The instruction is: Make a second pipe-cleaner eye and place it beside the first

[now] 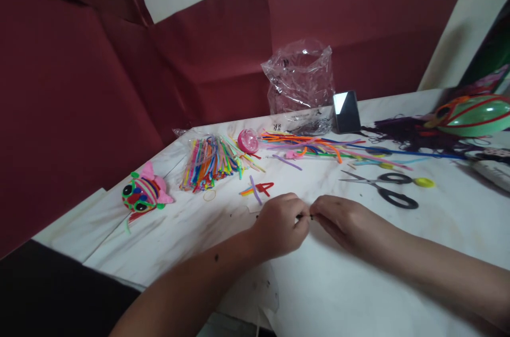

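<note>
My left hand (281,225) and my right hand (338,217) meet fingertip to fingertip above the front of the table. Both are closed in a pinch. Between them shows a tiny dark bit, too small to name. Just beyond my left hand lie short cut pipe cleaners: a purple piece (255,190) across yellow and orange ones, and a bent red piece (265,188). To the right of my right hand rest scissors (376,183) with black handles, blades pointing left and slightly apart.
A bag of colourful pipe cleaners (215,161) and a pink plastic cup (248,141) stand behind. Loose pipe cleaners (314,144) spread rightward. A pink fish-like craft (145,193) sits left. At the back are a phone (346,112) and clear bag (300,82); a green balloon-like craft (478,115) lies right.
</note>
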`<state>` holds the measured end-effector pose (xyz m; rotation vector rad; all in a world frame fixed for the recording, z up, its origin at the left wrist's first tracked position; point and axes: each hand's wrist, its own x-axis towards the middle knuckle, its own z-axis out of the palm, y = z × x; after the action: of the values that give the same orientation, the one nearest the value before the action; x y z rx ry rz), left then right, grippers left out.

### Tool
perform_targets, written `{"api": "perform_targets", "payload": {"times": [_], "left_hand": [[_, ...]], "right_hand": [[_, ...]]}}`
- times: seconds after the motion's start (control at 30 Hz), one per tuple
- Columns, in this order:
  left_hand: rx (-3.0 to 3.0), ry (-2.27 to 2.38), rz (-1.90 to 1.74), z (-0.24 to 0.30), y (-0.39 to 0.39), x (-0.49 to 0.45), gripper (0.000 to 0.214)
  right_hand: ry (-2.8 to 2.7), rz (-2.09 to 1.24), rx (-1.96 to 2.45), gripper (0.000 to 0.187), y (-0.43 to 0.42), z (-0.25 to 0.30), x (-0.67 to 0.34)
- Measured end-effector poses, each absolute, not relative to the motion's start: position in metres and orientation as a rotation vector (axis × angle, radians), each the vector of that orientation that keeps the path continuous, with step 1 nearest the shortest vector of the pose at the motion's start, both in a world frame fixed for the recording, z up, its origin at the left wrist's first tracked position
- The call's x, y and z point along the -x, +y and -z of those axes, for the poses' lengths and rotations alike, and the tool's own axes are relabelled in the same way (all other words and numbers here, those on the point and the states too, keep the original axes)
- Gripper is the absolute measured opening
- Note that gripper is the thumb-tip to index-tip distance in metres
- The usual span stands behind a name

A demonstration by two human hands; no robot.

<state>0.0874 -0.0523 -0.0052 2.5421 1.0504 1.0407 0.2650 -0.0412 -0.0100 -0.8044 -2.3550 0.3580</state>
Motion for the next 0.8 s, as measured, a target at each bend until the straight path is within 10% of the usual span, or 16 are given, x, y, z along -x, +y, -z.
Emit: {"api": "perform_targets", "payload": {"times": [0.3,0.8], "left_hand": [[-1.958,1.275,-1.311,-0.007,-0.058,-0.095,0.009],[-2.376,1.24,-0.986,-0.002,-0.054,-0.087,0.01]], "right_hand": [[-1.719,-1.194,0.93,0.026,-0.045,0.003,-0.255],[-2.184,-0.648,0.913,0.015,-0.044,-0.001,-0.265]]}}
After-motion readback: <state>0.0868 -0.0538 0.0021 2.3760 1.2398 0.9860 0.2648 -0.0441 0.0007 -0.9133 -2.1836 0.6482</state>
